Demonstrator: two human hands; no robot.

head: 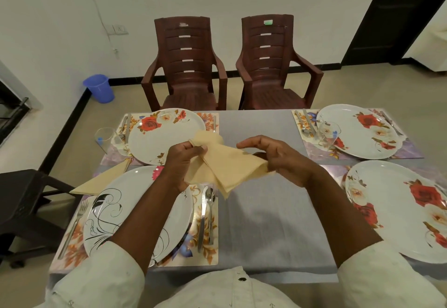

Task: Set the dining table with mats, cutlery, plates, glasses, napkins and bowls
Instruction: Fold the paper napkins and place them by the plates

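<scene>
Both my hands hold a stack of pale yellow napkins [227,165] above the middle of the grey-clothed table [266,211]. My left hand [181,162] grips the stack's left end; my right hand [278,157] pinches its right corner. One folded napkin [101,179] lies between the two left plates. A rose plate [164,133] sits far left, a black-swirl plate [116,211] near left, with rose plates far right [358,131] and near right [396,211], each on a floral mat. Glasses stand far left [106,138] and far right [329,133].
A knife and spoon [206,215] lie right of the near left plate, a fork [72,227] on its left. Two brown plastic chairs [186,65] stand behind the table. A dark chair [21,211] stands at left, a blue bin [99,87] by the wall.
</scene>
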